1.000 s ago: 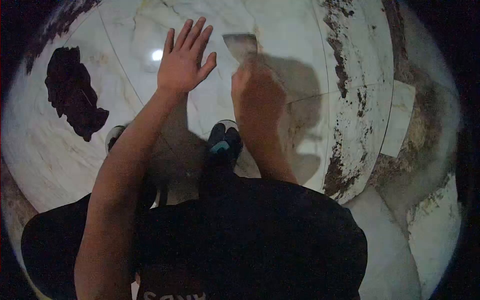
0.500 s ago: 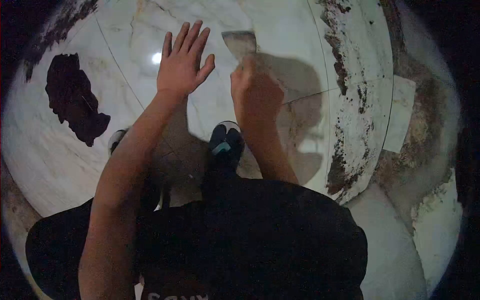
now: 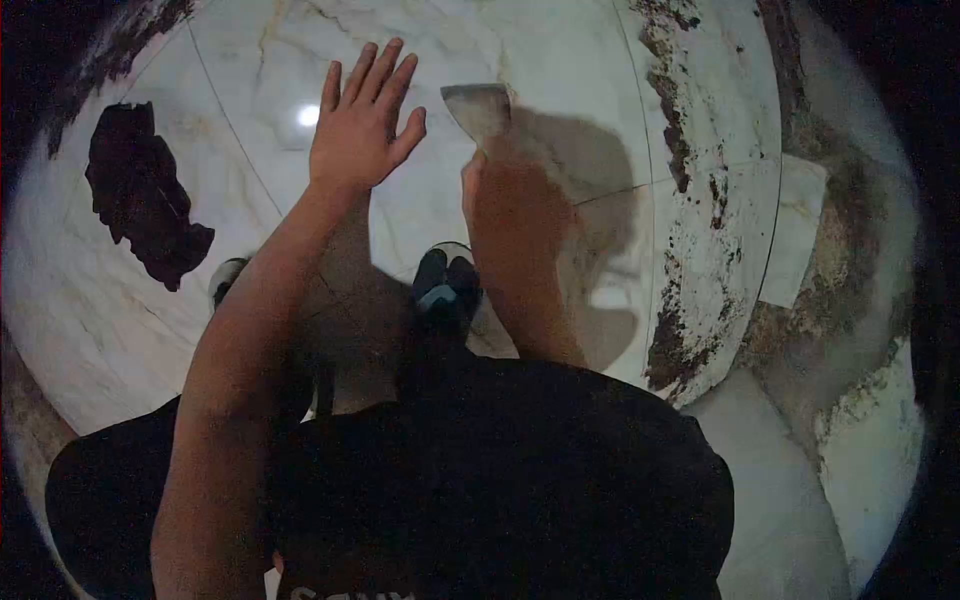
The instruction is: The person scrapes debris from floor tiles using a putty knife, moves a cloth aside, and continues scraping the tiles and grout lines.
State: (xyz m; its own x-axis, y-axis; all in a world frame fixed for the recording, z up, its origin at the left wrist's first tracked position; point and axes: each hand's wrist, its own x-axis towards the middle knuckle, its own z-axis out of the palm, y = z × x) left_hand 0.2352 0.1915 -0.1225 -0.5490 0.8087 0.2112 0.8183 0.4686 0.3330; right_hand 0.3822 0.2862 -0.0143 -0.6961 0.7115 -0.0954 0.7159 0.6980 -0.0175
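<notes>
My left hand [image 3: 358,125] lies on the pale marble tile [image 3: 290,60] with its fingers stretched and the thumb out to the side. To its right, my right hand [image 3: 505,190] is closed round a putty knife, its grip hidden under the fingers. The putty knife's wide flat blade [image 3: 482,106] points away from me, on or just above the tile; contact cannot be made out. A shadow falls over the tile right of that hand.
A dark ragged patch [image 3: 148,195], cloth or stain, is on the left. Brown crusted dirt [image 3: 720,200] marks the tile strip on the right, beside a white tile piece [image 3: 797,235]. My shoe [image 3: 446,285] stands below the hands.
My right hand has drawn the putty knife a little toward me. The left hand stays flat in almost the same spot.
</notes>
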